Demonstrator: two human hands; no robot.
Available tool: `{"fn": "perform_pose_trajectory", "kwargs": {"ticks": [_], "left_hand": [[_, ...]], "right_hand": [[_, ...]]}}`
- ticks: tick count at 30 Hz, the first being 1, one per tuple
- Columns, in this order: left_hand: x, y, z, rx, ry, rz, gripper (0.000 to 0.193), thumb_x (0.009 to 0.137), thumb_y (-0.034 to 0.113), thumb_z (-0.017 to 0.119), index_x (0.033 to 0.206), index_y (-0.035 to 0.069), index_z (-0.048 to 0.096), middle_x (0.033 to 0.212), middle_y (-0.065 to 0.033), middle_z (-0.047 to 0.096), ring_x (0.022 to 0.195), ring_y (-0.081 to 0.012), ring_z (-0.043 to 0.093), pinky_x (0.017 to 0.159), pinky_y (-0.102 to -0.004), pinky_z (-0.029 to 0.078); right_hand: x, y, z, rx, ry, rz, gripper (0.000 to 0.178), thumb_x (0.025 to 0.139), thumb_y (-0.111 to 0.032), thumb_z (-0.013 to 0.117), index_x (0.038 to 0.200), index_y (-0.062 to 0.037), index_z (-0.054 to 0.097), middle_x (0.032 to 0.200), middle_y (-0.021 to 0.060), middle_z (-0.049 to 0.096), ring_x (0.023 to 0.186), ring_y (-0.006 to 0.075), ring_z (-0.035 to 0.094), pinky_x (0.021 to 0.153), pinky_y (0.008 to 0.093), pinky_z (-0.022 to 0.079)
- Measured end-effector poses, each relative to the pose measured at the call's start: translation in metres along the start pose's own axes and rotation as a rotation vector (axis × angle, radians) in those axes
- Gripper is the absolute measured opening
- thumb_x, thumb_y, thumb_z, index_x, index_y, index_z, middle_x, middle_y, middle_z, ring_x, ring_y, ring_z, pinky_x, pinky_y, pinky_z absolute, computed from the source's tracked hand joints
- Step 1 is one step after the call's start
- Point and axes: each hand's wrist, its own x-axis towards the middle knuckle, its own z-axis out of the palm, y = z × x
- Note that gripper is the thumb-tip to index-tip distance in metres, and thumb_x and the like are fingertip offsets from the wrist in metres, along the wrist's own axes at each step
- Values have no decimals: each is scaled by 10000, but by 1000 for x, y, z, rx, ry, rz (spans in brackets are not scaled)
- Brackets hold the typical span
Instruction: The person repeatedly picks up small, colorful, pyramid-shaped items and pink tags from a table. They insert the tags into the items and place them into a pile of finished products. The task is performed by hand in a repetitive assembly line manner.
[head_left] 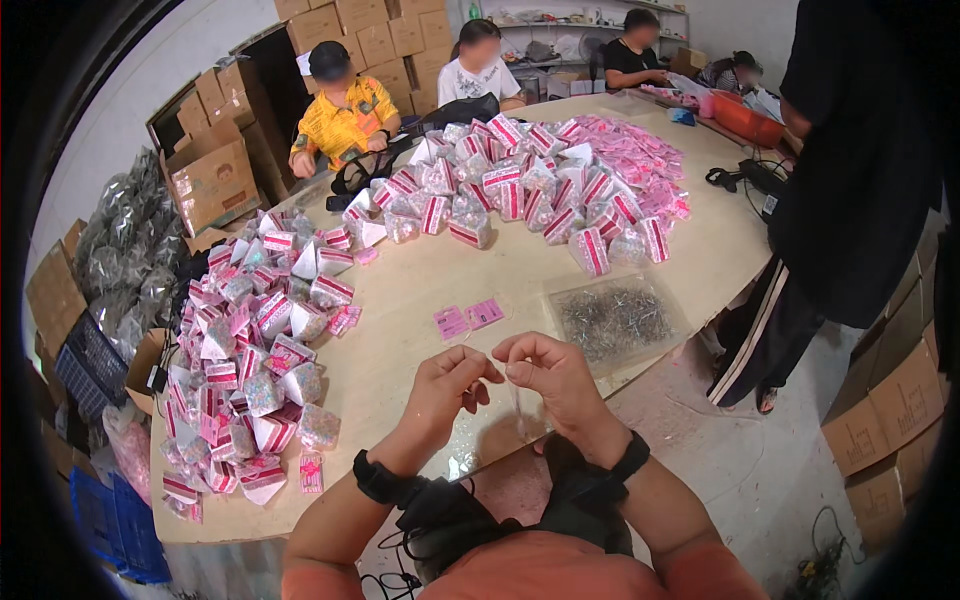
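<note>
My left hand point(455, 388) and my right hand point(548, 376) are raised close together over the near table edge. Both are closed, thumb and fingertips pinched. Whatever they pinch is too small and thin to make out; a faint clear strip seems to hang below the right fingers. Two pink cards point(468, 317) lie flat just beyond my hands. To their right sits a shallow clear tray point(556, 318) full of thin, wiry pieces. A heap of filled clear bags with pink-and-white card tops point(250, 370) covers the table's left side.
Another bag heap point(500, 185) spreads across the far table point(400, 290), with loose pink cards point(625, 155) at its right. People sit along the far side; a person in black point(850, 150) stands at right. Cartons point(890, 420) and blue crates point(120, 525) flank the table.
</note>
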Motion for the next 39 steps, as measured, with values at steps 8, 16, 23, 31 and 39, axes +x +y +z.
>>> {"fn": "perform_pose_trajectory", "kwargs": {"ticks": [8, 16, 23, 31, 39], "left_hand": [[-10, -12, 0, 482, 18, 570, 125, 840, 106, 560, 796, -10, 545, 659, -38, 526, 580, -83, 478, 519, -218, 393], [-14, -1, 3, 529, 20, 621, 65, 833, -4, 528, 770, -19, 519, 679, -44, 551, 642, -86, 557, 563, -208, 438], [-16, 1, -5, 690, -53, 609, 80, 778, 59, 560, 835, 6, 541, 804, -45, 567, 780, -124, 561, 675, -267, 450], [-11, 23, -17, 255, -588, 64, 497, 753, 120, 512, 1240, 48, 442, 1202, -66, 486, 1041, -160, 476, 863, -312, 386], [-15, 14, -20, 535, -387, 459, 225, 776, 69, 589, 993, 32, 543, 963, -61, 558, 839, -148, 547, 707, -271, 437]], "right_hand": [[-6, -1, 9, 117, 82, 69, 61, 805, -51, 569, 837, -11, 536, 847, 92, 608, 808, 138, 549, 784, 278, 421], [-8, 0, 10, 243, 26, 126, 127, 864, -127, 520, 851, -1, 534, 791, 75, 597, 736, 142, 573, 722, 256, 445], [-13, 4, 6, 174, -101, 223, 153, 856, -155, 554, 814, -9, 542, 715, 64, 571, 565, 89, 514, 566, 207, 422], [-19, -7, 2, 259, -222, 394, 175, 820, -165, 614, 758, -9, 563, 649, 72, 567, 460, 60, 460, 461, 185, 383], [-19, -9, 0, 274, -194, 461, 182, 834, -189, 599, 772, -21, 567, 652, 47, 566, 475, 51, 472, 456, 154, 381]]}}
